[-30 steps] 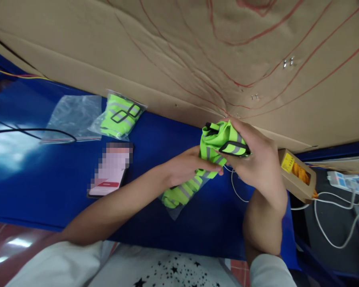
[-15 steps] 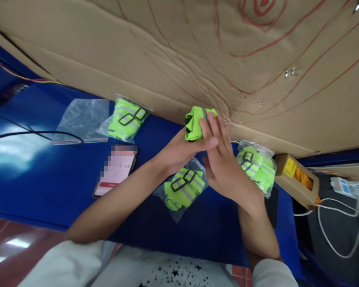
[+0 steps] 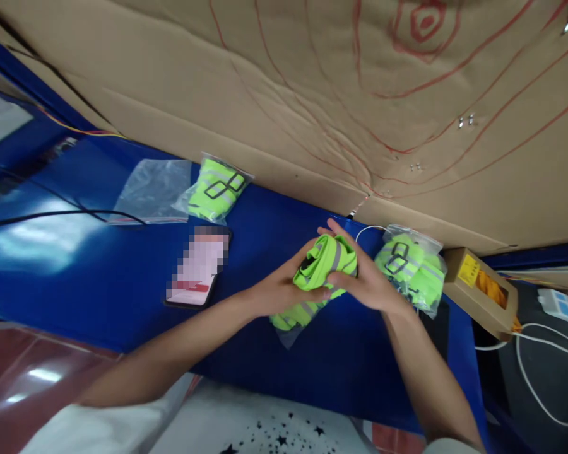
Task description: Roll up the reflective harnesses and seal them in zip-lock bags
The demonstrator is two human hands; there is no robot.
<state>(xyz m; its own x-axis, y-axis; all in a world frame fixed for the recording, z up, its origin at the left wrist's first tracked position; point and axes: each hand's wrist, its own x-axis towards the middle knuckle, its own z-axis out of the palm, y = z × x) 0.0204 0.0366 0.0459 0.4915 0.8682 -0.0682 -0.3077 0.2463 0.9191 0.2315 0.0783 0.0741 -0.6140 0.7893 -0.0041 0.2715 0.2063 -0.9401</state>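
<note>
A rolled neon-green vest [image 3: 329, 258] with grey stripes is held between both hands above the blue table [image 3: 246, 252]. My left hand [image 3: 281, 287] grips its left and lower side, and my right hand [image 3: 362, 277] wraps its right side, thumb across the front. Below the roll lies a bagged green vest [image 3: 293, 315], partly covered by it and my left hand. Another bagged vest [image 3: 409, 268] is just right of my right hand. At the back left sits a further bagged vest [image 3: 218, 189], beside a flat clear bag [image 3: 156, 189].
A phone [image 3: 199, 268] lies left of my left hand. Brown board [image 3: 284, 101] with red lines stands behind the table. On the right are a cardboard box [image 3: 480, 293] with orange contents and white cables [image 3: 525, 384]. A black cable [image 3: 61, 217] crosses the left side.
The rolled vest and both hands have come down and nearer, now over the middle bagged vest. My right hand has shifted from flat over the roll to gripping its right side.
</note>
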